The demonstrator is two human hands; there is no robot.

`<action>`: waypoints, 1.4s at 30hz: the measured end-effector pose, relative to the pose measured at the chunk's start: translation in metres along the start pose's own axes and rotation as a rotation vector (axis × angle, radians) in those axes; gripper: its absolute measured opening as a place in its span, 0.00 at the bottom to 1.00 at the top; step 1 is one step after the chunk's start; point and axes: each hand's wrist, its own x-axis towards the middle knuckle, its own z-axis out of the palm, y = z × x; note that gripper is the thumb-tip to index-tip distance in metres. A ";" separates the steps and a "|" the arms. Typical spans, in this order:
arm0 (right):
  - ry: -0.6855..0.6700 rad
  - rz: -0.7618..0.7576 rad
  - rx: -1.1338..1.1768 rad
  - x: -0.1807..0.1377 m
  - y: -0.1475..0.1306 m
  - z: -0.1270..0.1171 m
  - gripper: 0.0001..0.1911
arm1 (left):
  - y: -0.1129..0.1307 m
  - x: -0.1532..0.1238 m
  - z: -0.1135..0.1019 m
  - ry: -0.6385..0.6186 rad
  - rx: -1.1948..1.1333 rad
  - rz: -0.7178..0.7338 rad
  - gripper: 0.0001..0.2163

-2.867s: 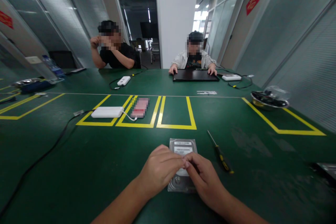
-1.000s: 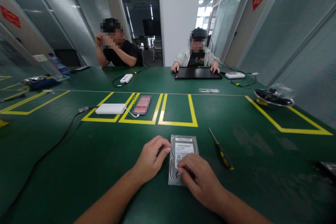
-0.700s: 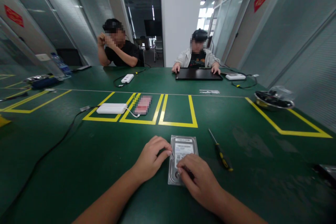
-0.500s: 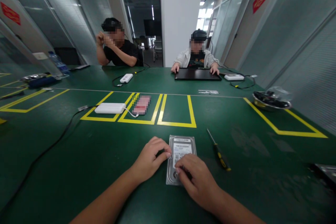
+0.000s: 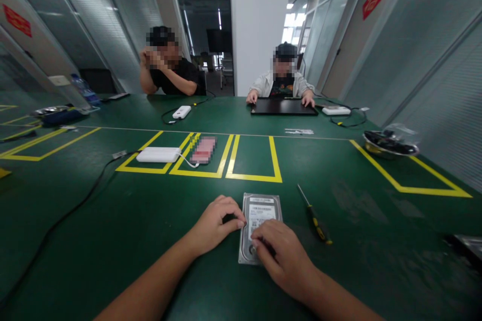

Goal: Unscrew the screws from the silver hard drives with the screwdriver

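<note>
A silver hard drive (image 5: 268, 201) with a white label lies flat on the green table, its lower right part covered by my right hand. At its left edge, the thumb and forefinger of my left hand (image 5: 218, 223) are closed together, gripping the rim. My right hand (image 5: 280, 251) rests over the lower half of the drive with thumb and fingers pinched; whatever is between the tips is too small or hidden to name. To the right of the drive lies a black and yellow screwdriver (image 5: 315, 218), touched by neither hand.
Beyond the drive, a white power bank (image 5: 158, 155) is cabled to a pink phone (image 5: 204, 150) amid yellow tape outlines (image 5: 253, 178). A bowl of dark parts (image 5: 389, 144) stands right. Across the table sit two people, one holding a black panel (image 5: 284, 107). A black cable (image 5: 71, 210) runs left.
Both hands stay almost where they were on the hard drive, with only a tiny shift of the view. The drive and screwdriver have not visibly moved.
</note>
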 end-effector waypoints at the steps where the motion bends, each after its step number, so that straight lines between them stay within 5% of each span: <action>1: -0.002 0.001 -0.002 0.000 0.000 0.000 0.06 | 0.000 0.000 -0.001 -0.002 -0.002 0.005 0.03; 32: -0.005 -0.031 -0.013 -0.002 -0.002 -0.002 0.08 | -0.010 0.003 -0.003 -0.041 -0.105 -0.075 0.01; 39: 0.128 -0.091 -0.509 0.000 0.005 -0.022 0.11 | -0.007 0.002 -0.007 -0.099 -0.103 -0.044 0.02; 42: 0.145 0.024 -0.771 0.004 0.009 -0.037 0.09 | -0.009 0.004 -0.009 -0.116 -0.114 -0.054 0.03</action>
